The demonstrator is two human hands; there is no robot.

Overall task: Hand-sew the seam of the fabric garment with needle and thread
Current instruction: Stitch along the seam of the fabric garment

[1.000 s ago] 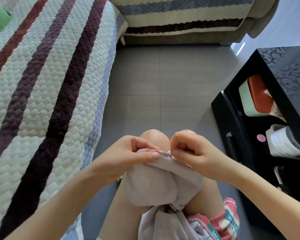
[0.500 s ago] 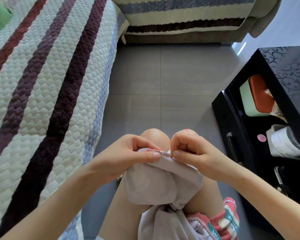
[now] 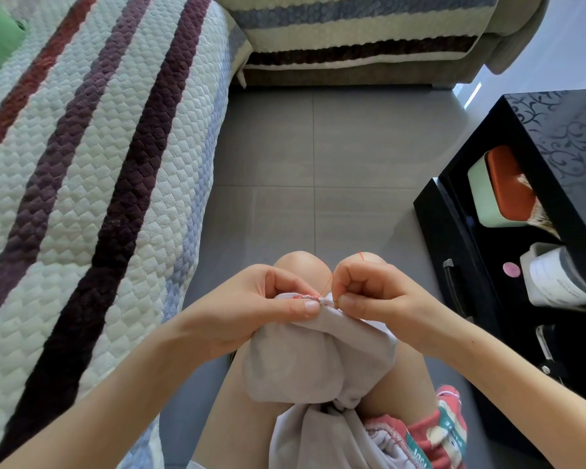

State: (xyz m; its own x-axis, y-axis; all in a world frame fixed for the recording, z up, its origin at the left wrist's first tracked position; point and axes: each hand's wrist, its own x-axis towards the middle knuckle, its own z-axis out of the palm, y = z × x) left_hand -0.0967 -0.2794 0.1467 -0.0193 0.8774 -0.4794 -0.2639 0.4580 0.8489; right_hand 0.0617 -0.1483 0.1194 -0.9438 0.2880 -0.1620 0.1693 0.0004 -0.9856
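Pinching the garment (image 3: 318,360) at its seam (image 3: 303,296) above the knees, left hand (image 3: 261,306); right hand (image 3: 376,292), fingers curled, nips the needle (image 3: 335,302) just right; red thread (image 3: 328,285) trails.

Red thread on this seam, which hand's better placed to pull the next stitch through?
Probably the right hand: it pinches at the end of the seam, where the red thread comes up. The left hand pinches the stitched part, steadying the fabric.
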